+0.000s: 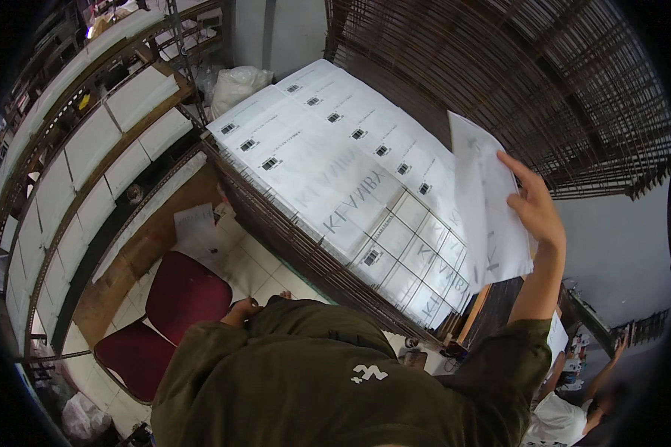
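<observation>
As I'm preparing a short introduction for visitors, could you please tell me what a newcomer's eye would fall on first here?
Probably the broad spread of white printed sheets across the middle. Just to its right, the right hand holds up a loose white sheet. After those, the dark wire racks at the upper right and the dark red chair at the lower left stand out.

Right grip (537, 200) raised, pinching — left grip (243, 310) low (its finger pose unclear).
</observation>
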The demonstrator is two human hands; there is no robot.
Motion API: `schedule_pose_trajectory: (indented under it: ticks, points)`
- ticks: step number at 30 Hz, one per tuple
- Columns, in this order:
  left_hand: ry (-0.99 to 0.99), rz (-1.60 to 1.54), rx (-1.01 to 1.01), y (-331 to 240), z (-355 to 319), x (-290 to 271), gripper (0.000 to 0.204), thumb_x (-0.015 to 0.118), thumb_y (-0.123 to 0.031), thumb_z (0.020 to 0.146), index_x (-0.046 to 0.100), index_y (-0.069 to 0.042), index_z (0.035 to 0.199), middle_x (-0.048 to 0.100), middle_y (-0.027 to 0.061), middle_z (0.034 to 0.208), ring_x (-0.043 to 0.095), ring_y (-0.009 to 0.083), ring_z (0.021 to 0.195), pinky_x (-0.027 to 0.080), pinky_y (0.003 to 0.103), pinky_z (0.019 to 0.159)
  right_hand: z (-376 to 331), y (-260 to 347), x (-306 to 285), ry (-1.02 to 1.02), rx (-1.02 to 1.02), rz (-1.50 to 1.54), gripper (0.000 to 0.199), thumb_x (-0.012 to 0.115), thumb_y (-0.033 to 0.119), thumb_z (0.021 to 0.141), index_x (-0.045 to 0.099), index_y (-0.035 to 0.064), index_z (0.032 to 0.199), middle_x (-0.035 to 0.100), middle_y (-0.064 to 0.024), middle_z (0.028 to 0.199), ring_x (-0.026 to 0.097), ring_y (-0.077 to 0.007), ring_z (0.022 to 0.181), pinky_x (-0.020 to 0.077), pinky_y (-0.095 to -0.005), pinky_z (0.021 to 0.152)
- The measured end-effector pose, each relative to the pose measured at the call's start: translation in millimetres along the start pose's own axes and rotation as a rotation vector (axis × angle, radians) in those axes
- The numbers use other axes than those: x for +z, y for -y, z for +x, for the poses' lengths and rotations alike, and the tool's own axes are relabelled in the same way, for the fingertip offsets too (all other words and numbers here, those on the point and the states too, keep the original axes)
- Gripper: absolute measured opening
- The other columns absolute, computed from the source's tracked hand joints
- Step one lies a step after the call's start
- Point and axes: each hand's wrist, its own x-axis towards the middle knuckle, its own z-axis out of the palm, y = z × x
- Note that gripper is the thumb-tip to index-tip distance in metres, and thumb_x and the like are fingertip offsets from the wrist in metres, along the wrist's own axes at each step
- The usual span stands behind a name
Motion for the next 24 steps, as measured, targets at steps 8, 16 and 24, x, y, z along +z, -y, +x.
schedule_pose_trajectory:
  ticks: [8, 16, 24]
  points:
    - [-0.008, -0.052, 0.003, 2.8, -3.6, -73.0, 0.045, 0.058, -0.043, 0.075, 0.060, -0.009, 0.104, 0.058, 0.0163, 0.106, 0.054, 0.0302, 0.101, 0.042, 0.039, 0.085, 70.0, 77.9, 20.4, -0.213, -0.187, 0.308, 0.065, 0.039, -0.006, 0.058, 0.045, -0.0014, 0.123, 0.049, -0.0144, 0.119, 0.050, -0.0176, 0.104, 0.0381, -0.0243, 0.088]
    - [-0.020, -0.079, 0.046, 33.7, 32.7, -71.6, 0.042, 0.058, -0.042, 0.073, 0.062, -0.008, 0.098, 0.062, 0.0150, 0.095, 0.057, 0.0305, 0.093, 0.044, 0.040, 0.080, 55.6, -66.9, 99.7, -0.584, 0.074, 0.668, 0.066, 0.038, -0.013, 0.062, 0.038, -0.0018, 0.128, 0.040, -0.0131, 0.132, 0.048, -0.0149, 0.108, 0.0432, -0.0213, 0.081]
    - [-0.007, -0.002, -0.001, 51.6, 44.1, -98.0, 0.041, 0.058, -0.042, 0.073, 0.062, -0.009, 0.097, 0.063, 0.0155, 0.091, 0.058, 0.0309, 0.089, 0.045, 0.041, 0.076, 17.3, -178.1, 312.7, -0.605, 0.338, 0.956, 0.069, 0.040, -0.014, 0.065, 0.033, 0.0013, 0.132, 0.033, -0.0101, 0.136, 0.048, -0.0148, 0.101, 0.0429, -0.0213, 0.067]
